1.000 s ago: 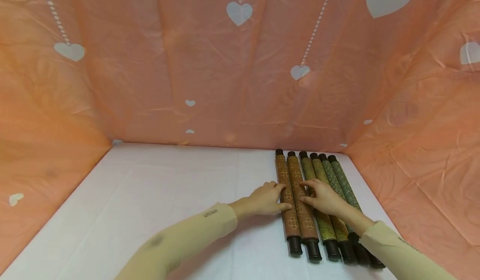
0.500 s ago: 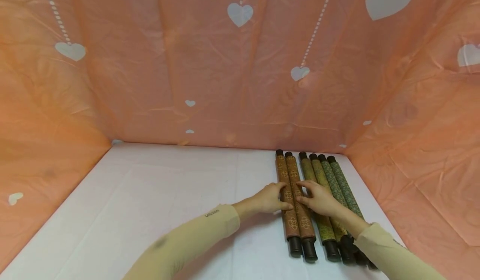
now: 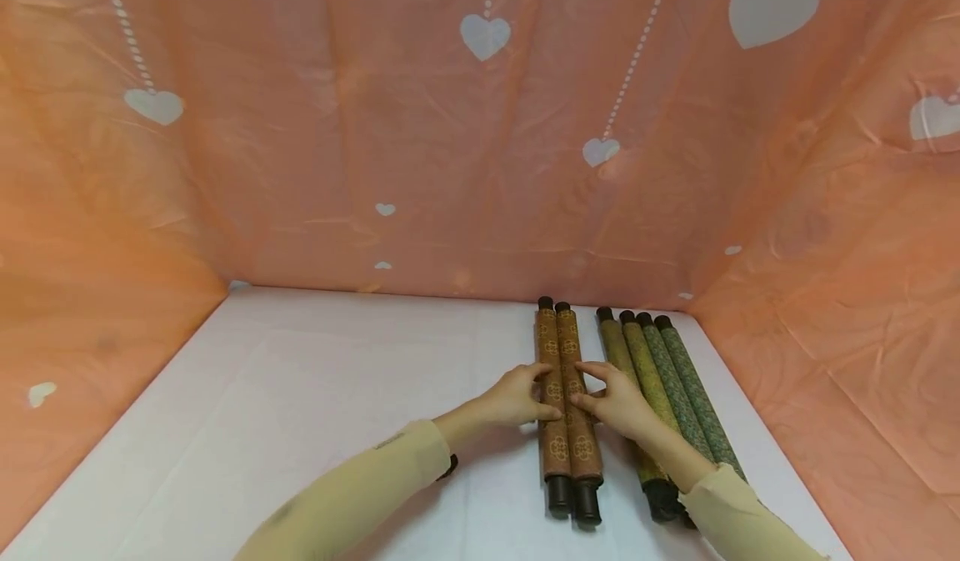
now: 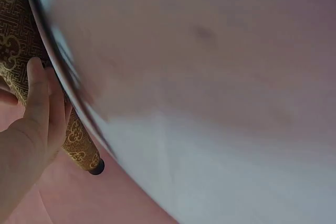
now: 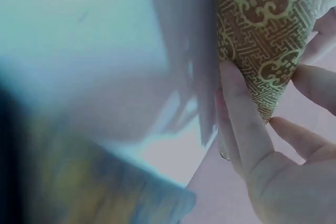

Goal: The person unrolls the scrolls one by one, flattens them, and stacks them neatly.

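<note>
Two rolled-up brown scrolls with gold medallions and black end knobs lie side by side on the white table in the head view, the left scroll (image 3: 557, 447) against the right scroll (image 3: 582, 448). My left hand (image 3: 513, 396) holds the left one from its outer side, thumb over the top. From the other side my right hand (image 3: 624, 404) holds the right scroll, thumb and fingertips at its edge. In the left wrist view, fingers (image 4: 39, 95) lie along the patterned roll. The right wrist view has fingers (image 5: 244, 114) against the brown cloth (image 5: 262, 30).
To the right lie two olive-yellow scrolls, the nearer-left olive scroll (image 3: 617, 344) and its neighbour (image 3: 647, 369), then two green scrolls (image 3: 697, 386). My right forearm covers their near ends. Orange curtain walls (image 3: 450, 169) with white hearts enclose the white tabletop (image 3: 337, 361).
The right brown scroll has come left against the other one. Both hands and both brown scrolls have since shifted left together, widening the gap to the olive scrolls.
</note>
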### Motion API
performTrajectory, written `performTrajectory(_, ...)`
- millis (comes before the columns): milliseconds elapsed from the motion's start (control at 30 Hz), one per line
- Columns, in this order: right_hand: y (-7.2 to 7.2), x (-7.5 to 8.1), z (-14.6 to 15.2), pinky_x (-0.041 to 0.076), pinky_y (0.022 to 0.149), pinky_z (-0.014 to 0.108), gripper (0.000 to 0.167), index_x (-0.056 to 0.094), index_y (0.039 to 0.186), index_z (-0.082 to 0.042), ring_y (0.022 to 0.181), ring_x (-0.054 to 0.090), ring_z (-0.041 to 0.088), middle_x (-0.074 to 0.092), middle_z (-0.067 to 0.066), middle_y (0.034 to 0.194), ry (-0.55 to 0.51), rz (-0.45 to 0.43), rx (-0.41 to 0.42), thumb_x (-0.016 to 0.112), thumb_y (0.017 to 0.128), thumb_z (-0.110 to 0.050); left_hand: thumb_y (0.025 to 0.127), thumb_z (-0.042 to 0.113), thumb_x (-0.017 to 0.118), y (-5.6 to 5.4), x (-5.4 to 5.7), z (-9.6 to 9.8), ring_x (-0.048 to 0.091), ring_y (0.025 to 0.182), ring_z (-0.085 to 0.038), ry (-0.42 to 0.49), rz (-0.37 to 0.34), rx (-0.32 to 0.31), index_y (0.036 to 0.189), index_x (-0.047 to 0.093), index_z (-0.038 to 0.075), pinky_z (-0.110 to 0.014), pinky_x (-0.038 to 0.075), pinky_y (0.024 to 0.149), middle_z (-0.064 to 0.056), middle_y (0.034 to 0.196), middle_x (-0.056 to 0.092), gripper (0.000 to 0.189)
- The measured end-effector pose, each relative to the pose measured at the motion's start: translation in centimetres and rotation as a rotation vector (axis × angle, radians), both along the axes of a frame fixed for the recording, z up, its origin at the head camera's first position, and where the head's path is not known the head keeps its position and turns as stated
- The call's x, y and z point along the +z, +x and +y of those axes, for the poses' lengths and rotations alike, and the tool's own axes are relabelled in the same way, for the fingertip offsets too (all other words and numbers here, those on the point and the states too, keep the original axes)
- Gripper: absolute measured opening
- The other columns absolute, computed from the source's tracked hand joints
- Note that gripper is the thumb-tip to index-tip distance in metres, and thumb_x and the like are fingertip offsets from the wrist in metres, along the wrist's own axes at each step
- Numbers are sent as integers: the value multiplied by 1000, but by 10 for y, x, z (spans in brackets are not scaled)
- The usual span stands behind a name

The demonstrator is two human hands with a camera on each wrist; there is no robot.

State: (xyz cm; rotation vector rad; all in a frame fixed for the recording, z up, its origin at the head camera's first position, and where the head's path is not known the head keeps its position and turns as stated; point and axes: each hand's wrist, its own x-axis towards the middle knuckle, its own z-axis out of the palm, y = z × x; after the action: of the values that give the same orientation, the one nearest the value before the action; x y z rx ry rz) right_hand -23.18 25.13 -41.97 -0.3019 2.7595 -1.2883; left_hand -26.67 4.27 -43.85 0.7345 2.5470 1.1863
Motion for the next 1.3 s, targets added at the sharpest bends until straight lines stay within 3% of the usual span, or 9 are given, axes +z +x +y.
performTrajectory(233,4,1,-36,59,68,36,60,51,149,5,96,74,31,44,30,152,-62,-3,-26,74,95,-5,87,17,86,5,4,-41,71,96,-27,84,-46,-7,153,46,-1,-33,58,79,-26,145,55,78)
performTrajectory(433,6,-2,-69,59,65,34,60,55,147,3,95,73,28,48,26,148,-86,9,-12,78,92,-6,87,11,84,16,5,-78,71,92,-21,125,-98,3,154,43,-4,-31,59,68,-30,144,51,80)
performTrajectory(733,10,-7,-107,59,65,31,61,56,142,9,89,72,30,52,29,140,-106,59,86,81,88,-6,86,10,85,32,4,-121,70,89,-21,118,-84,21,152,43,-7,-31,59,69,-34,143,51,81)
performTrajectory(933,13,-10,-127,57,63,27,62,57,140,11,81,69,24,52,31,136,-88,82,149,82,87,-6,84,14,86,40,2,-144,69,97,-27,62,-28,27,150,45,-9,-34,59,75,-33,136,56,81)
performTrajectory(1100,15,-12,-139,55,61,25,62,58,139,12,76,66,18,52,32,135,-94,81,180,83,85,-6,84,12,87,45,2,-157,69,94,-27,63,-36,19,149,44,-12,-39,60,78,-32,129,60,81)
performTrajectory(1300,18,-13,-145,54,63,24,61,58,139,10,75,63,13,52,29,135,-69,69,188,84,86,-8,84,11,86,49,-2,-163,68,90,-21,78,-63,11,149,42,-12,-33,58,74,-28,126,62,82)
